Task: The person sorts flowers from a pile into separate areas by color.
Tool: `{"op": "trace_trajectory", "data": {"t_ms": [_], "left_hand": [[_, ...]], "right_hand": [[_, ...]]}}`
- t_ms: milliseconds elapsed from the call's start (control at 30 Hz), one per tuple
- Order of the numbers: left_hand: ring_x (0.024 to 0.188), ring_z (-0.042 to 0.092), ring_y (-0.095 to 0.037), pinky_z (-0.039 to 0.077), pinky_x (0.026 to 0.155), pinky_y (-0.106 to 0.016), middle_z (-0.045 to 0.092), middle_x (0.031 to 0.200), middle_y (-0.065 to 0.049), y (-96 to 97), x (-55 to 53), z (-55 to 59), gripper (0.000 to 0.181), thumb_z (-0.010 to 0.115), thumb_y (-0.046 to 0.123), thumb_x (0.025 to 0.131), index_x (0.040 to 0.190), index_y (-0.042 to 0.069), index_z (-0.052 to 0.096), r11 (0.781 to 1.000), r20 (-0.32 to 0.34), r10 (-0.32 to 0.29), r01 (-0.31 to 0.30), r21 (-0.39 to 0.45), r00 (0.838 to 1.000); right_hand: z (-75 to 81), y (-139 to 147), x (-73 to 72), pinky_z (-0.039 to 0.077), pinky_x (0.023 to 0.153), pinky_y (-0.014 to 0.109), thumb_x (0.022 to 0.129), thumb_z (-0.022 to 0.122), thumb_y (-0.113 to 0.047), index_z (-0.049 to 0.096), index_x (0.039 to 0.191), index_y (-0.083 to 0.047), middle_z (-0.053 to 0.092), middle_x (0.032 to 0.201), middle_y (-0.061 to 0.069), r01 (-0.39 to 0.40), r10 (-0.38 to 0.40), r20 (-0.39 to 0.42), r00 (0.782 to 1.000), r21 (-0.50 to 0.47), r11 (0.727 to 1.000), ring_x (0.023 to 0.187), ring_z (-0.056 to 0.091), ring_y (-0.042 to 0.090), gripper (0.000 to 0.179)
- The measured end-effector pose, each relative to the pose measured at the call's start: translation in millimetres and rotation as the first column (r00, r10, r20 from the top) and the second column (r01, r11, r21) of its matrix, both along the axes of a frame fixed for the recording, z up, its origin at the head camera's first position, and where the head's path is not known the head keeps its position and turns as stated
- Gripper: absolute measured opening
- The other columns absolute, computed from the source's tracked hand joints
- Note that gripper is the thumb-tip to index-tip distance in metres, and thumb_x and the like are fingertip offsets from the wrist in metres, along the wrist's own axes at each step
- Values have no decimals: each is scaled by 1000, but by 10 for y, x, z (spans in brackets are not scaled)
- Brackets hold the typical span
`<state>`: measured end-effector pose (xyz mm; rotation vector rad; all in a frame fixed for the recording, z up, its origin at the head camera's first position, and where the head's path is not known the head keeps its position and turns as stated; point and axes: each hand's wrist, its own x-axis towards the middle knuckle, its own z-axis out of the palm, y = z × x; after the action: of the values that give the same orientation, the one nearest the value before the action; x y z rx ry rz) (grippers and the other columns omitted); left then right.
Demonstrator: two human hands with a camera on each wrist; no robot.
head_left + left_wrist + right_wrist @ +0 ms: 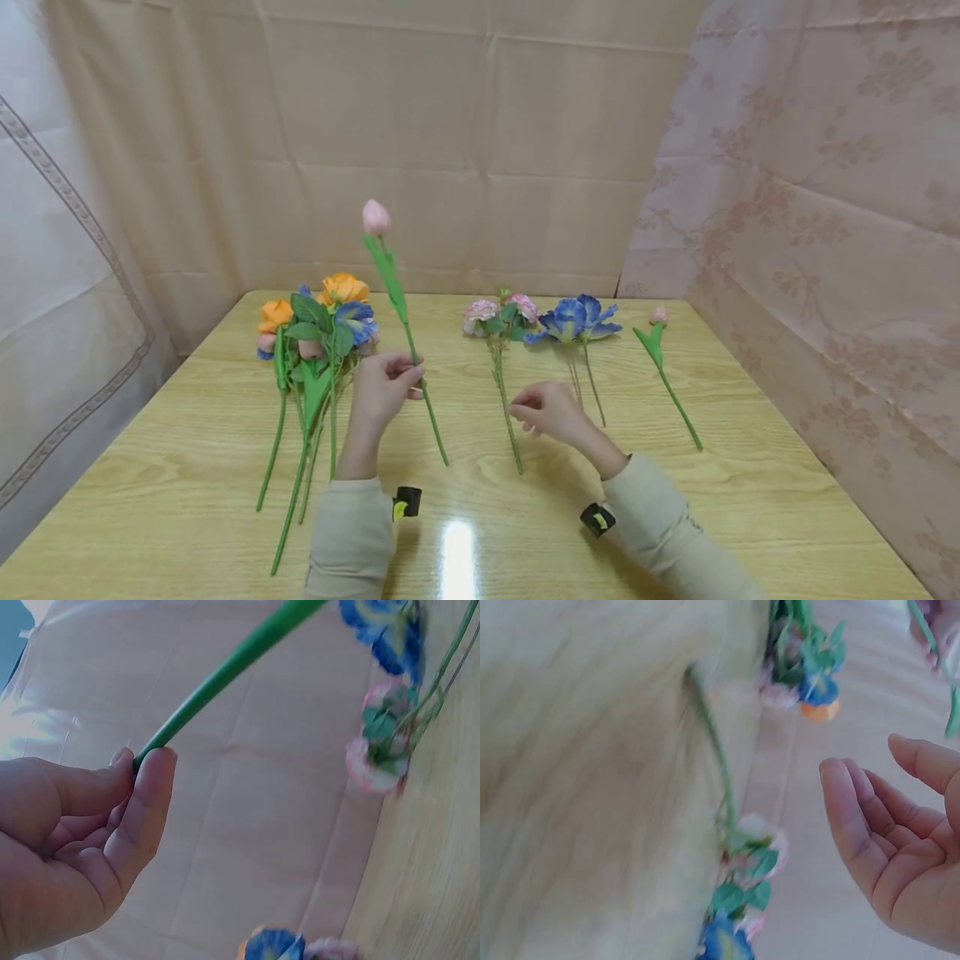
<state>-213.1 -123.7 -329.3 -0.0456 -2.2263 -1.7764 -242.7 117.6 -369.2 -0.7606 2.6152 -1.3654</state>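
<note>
My left hand (384,387) pinches the green stem of a pink tulip (377,218) between thumb and fingers, holding it upright above the table. In the left wrist view that stem (217,679) slants up from the fingertips. My right hand (551,410) hovers by the stem of a pink rose spray (482,315). A gap shows between its thumb and loosely bent fingers in the right wrist view, with nothing in it. Left of my left hand lies a bunch of orange, blue and pink flowers (345,289) with long green stems.
Two blue flowers (573,318) lie right of the rose spray. Farther right, another pink tulip (658,317) lies on the wooden table (525,533). A beige curtain (450,125) hangs behind the table, and a floral one (840,208) on the right.
</note>
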Motion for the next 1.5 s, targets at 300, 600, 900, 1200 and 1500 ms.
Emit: {"op": "trace_trajectory", "data": {"t_ms": [300,600,900,1200,1500], "left_hand": [[57,61,-21,52,53,-30,63,70,-14,408,9,-85,6,62,-9,78,84,-10,63,979,-6,-201,201,-44,980],[60,61,-21,52,55,-28,62,75,-17,565,33,-105,7,60,-8,80,86,-9,63,952,-10,-292,290,-97,956],[63,61,-22,52,58,-28,61,76,-17,621,55,-72,7,59,-7,81,87,-9,62,950,-7,-293,290,-117,956],[65,61,-27,53,59,-34,61,77,-17,629,58,-97,6,58,-6,83,87,-10,61,938,-9,-326,323,-123,945],[66,62,-28,52,57,-28,63,78,-15,575,43,-133,11,57,1,86,90,-8,63,941,4,-314,312,-134,949]], "right_hand": [[61,-205,178,51,58,43,88,56,-11,60,96,11,62,83,25,-178,195,88,977,-172,969,69,61,38,23],[46,-265,262,52,58,40,85,57,1,58,87,16,62,73,19,-174,202,83,976,-264,949,62,62,29,15],[16,-248,268,52,56,35,84,53,10,55,82,19,58,70,23,-137,164,63,984,-307,942,62,59,40,9],[14,-244,311,52,54,31,83,56,8,57,81,17,58,68,19,-94,108,36,993,-285,954,59,60,32,9],[-56,-97,311,52,53,30,81,57,8,58,80,14,58,69,18,-11,6,-20,1000,-238,971,58,60,30,6]]}}
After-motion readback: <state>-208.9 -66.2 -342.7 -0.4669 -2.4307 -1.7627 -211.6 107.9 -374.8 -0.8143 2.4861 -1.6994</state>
